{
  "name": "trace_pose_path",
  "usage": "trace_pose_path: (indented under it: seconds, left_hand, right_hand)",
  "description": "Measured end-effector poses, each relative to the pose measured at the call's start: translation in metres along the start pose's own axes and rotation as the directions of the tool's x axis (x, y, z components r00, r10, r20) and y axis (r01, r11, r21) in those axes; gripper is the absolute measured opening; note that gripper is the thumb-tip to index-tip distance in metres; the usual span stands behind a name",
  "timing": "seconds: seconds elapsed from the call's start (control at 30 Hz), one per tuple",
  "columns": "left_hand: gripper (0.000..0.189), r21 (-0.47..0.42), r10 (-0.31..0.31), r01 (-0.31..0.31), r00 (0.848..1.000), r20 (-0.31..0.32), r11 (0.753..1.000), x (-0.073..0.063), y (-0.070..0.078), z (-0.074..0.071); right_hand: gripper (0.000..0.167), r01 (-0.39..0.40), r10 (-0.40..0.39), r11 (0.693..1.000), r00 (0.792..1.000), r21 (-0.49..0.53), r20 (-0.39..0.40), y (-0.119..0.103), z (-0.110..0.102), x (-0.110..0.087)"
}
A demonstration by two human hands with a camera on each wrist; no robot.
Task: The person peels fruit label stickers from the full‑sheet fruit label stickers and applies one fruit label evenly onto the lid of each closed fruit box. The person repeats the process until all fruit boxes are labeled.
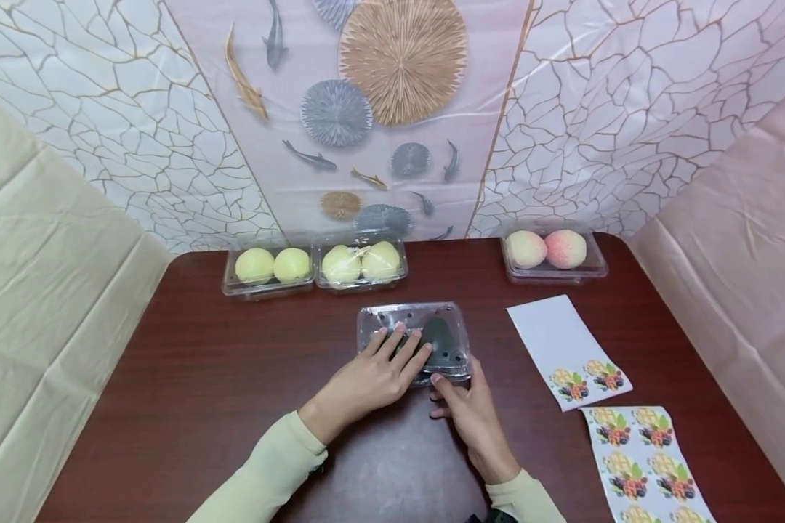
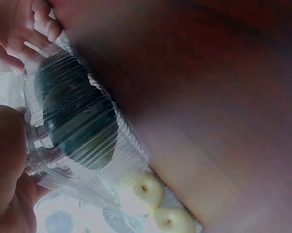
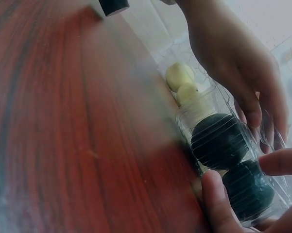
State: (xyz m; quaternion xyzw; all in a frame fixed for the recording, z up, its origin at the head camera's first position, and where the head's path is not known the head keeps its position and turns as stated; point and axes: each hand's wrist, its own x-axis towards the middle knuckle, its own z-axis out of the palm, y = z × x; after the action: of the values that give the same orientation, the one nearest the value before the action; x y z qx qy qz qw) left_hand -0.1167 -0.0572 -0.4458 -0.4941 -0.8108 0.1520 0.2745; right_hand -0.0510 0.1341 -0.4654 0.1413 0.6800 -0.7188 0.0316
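A clear plastic clamshell box (image 1: 454,312) with a lid stands mid-table. Inside it are two dark green, rounded fruits (image 2: 82,128) resembling avocados; their exact kind is unclear. My left hand (image 1: 373,378) lies across the lid with fingers spread and fairly straight, pressing on the top. At the box's front right corner, my right hand (image 1: 474,418) holds on, thumb against the front edge and index finger along the right side. In the right wrist view, the right thumb (image 3: 214,191) touches the ribbed front wall. Whether the lid is fully fastened cannot be seen.
Two clear boxes of pale yellow-green fruit (image 1: 291,265) stand at the back left. Another box holds two pinkish peaches (image 1: 565,249) at the back right. A white sheet (image 1: 549,334) and a second sticker sheet (image 1: 634,443), both with fruit stickers, lie on the right.
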Motion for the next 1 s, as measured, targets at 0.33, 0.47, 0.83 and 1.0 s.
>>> trace_pose_path:
  seconds: [0.33,0.47,0.83,1.0]
  left_hand:
    - [0.041,-0.002,0.024,-0.024,0.998,-0.054,1.0,0.004,-0.006,-0.004]
    - [0.041,-0.083,0.003,-0.011,0.996,-0.089,0.996,0.011,-0.017,-0.013]
    - [0.053,-0.517,-0.234,0.232,0.97,0.062,0.824,0.014,-0.055,-0.03]
    - [0.053,-0.625,-0.357,0.33,0.93,0.087,0.707,-0.001,-0.064,-0.023]
  right_hand:
    - [0.072,-0.049,0.049,0.999,0.999,-0.02,-0.009,-0.005,0.001,0.002]
    - [0.073,-0.077,0.077,0.996,0.997,-0.033,-0.002,-0.006,0.001,0.003]
    - [0.078,-0.069,0.07,0.997,0.997,-0.046,0.043,-0.004,-0.006,0.003]
    - [0.068,0.002,0.001,0.996,0.999,-0.084,0.041,-0.007,-0.013,0.001]
